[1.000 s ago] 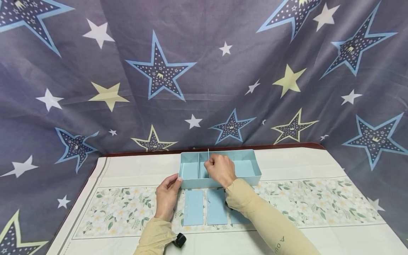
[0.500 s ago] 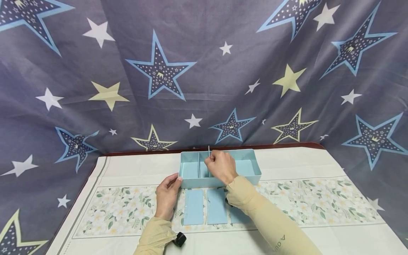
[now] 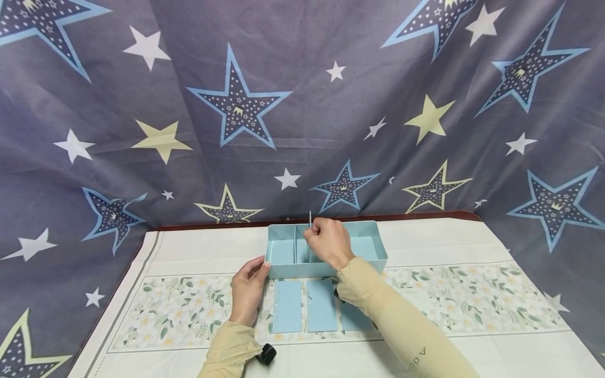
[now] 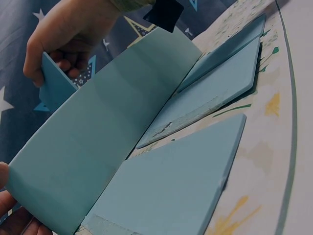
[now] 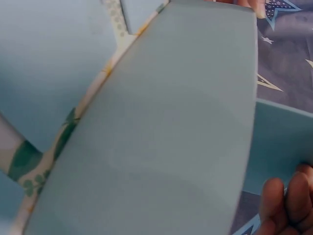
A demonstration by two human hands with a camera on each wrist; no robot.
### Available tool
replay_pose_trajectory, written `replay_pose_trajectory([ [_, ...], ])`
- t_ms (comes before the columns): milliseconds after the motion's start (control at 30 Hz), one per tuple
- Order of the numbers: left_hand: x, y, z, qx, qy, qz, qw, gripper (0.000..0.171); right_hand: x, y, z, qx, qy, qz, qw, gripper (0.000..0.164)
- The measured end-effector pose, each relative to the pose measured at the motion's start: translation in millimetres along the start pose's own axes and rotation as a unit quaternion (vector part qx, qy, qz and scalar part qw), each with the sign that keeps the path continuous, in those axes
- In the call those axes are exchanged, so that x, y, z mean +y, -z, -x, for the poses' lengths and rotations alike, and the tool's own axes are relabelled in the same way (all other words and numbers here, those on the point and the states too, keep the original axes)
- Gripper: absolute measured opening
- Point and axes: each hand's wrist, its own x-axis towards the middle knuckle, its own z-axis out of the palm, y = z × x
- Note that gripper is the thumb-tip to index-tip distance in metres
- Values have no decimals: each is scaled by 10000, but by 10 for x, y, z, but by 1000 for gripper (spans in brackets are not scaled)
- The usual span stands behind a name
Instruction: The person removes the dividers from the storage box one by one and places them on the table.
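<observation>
Plainly, the step in hand concerns one divider of the pale blue, open-topped rectangular box (image 3: 293, 271), plastic by its look. The right hand (image 3: 329, 242) has its fingers clamped on a thin, flat blue rectangular panel (image 4: 55, 84), upright across the box and rising above its rim; whether it is going in or out I can't tell. The left hand (image 3: 247, 291) grips the box's front left corner between thumb and fingers. The next move, I'd judge, calls for sliding the panel straight, without twisting, against that bracing grip. The panel looks smooth and straight-edged. Three loose light-blue rectangular plates (image 3: 287, 307) lie flat before the box.
</observation>
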Motion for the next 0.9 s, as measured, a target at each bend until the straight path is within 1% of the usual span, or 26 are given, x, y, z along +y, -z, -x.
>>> replay_pose_trajectory([
  [133, -7, 2, -4, -9, -26, 33, 10000, 30, -23, 38, -23, 45, 9, -44, 10000, 26],
  [400, -19, -13, 3, 98, 32, -48, 9999, 30, -77, 127, -61, 78, -148, -83, 9998, 24],
  [500, -25, -12, -8, 32, -35, -24, 10000, 30, -75, 148, -63, 81, -201, -39, 9998, 25],
  [567, -105, -15, -54, 55, -96, -32, 9999, 29, -70, 157, -60, 95, -226, -13, 9997, 25],
  [667, -307, -27, -158, 108, -214, 7, 9997, 30, -61, 171, -53, 153, -258, -29, 9995, 23],
  [700, -346, -30, -177, 128, -235, -15, 9996, 31, -57, 176, -48, 156, -274, -49, 9995, 23],
  [800, -286, -22, -151, 70, -159, 49, 9998, 30, -44, 193, -35, 188, -337, -112, 9992, 20],
  [900, -233, -19, -123, 43, -171, 15, 9998, 30, -29, 203, -18, 214, -435, -154, 9987, 18],
])
